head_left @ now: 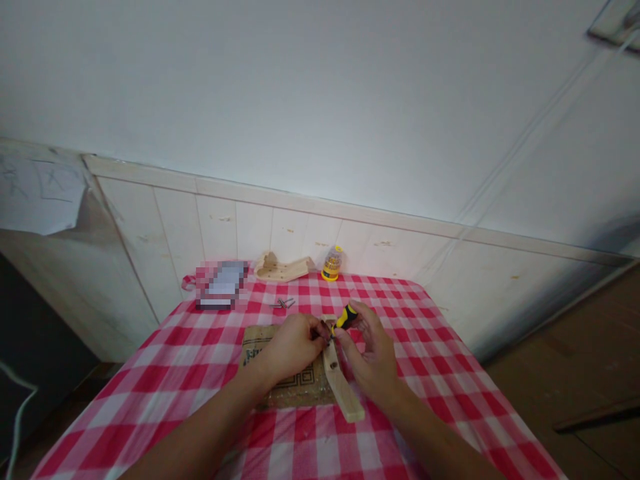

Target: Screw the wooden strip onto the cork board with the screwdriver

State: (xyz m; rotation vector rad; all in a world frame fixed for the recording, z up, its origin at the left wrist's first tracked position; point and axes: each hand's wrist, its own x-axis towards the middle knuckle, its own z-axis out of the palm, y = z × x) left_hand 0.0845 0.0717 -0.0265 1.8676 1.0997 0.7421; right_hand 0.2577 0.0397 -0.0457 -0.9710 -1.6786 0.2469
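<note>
My right hand [373, 353] is closed round a short screwdriver [347, 316] with a yellow and black handle, which tilts down to the left. Beneath its tip lies a pale, bent wooden piece [340, 387] with a dark hole in it. At the same spot my left hand [295, 343] has its fingertips pinched together close to the wood; whatever they hold is too small to make out. The wooden piece rests partly on a brown cardboard sheet [285, 393] with dark printing.
Several screws [283, 303] lie beyond the cardboard. At the back stand a hollowed wooden part [283, 268] and a small yellow-labelled bottle [331, 264]. A blurred flat device [223, 283] is at back left. A red-and-white checked cloth [415, 320] covers the table, against a wall [320, 133].
</note>
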